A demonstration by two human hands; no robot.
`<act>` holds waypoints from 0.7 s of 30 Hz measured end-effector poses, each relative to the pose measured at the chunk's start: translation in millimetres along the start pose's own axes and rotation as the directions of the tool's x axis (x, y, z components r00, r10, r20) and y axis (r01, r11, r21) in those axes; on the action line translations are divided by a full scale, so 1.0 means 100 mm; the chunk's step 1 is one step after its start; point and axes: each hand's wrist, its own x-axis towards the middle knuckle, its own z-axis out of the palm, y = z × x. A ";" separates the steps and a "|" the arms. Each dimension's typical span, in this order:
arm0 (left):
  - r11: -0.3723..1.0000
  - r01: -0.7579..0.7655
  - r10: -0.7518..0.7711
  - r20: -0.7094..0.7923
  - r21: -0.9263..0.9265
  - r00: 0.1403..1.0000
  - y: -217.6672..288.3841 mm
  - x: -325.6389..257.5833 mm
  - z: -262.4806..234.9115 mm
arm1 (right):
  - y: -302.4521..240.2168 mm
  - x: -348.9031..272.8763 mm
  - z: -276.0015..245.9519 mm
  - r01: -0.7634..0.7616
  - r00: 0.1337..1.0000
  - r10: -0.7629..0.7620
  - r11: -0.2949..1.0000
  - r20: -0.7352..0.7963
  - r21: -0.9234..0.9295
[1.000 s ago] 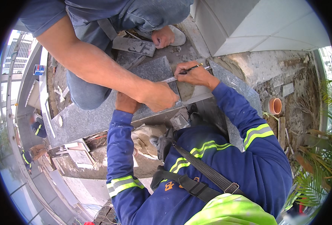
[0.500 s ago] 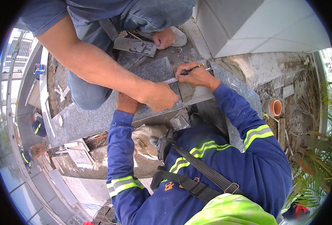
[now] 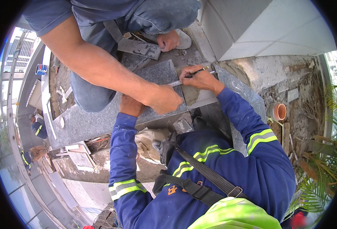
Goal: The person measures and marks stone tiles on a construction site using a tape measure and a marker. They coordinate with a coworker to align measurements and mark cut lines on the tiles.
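My right hand (image 3: 202, 80) is closed around a dark pen (image 3: 196, 72) with a yellowish end. It rests over a pale, narrow straightedge (image 3: 175, 83) that lies across the gap beside a grey speckled stone slab (image 3: 93, 121). My left hand (image 3: 130, 105) is on the slab's near side, its fingers hidden beneath a co-worker's forearm (image 3: 100, 72). Close to it, the co-worker's closed hand (image 3: 166, 100) presses near the slab's right end. The co-worker's other hand (image 3: 169, 41) is farther back, by a mortar-smeared board (image 3: 139, 49).
Another grey slab (image 3: 240, 93) lies to the right, with an orange pipe end (image 3: 279, 112) beyond it. A pale block-like wall (image 3: 248, 28) stands at the back right. Offcuts (image 3: 79, 155) and a crumpled sack (image 3: 150, 143) lie below the slab. A blue can (image 3: 41, 69) stands far left.
The whole view has shifted slightly. My hands, the pen and the co-worker's hands keep nearly the same places against the slab.
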 end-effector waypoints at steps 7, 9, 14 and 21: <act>0.997 0.073 -0.070 0.076 -0.035 0.995 0.07 0.00 -0.15 | -0.18 -0.06 -0.09 0.025 0.957 0.024 0.986 -0.291 0.165; 0.986 0.131 -0.121 0.092 -0.102 0.988 0.12 0.01 -0.24 | -0.28 -0.10 -0.20 0.103 0.928 -0.041 0.983 -0.369 0.151; 0.990 0.125 -0.118 0.095 -0.063 0.988 0.21 0.01 -0.46 | -0.42 -0.32 -0.46 0.127 0.901 -0.082 0.989 -0.427 0.078; 0.988 0.096 -0.094 0.019 -0.121 0.995 0.33 -0.20 -0.54 | -0.14 -0.95 -0.60 0.012 0.859 0.095 0.979 -0.504 0.205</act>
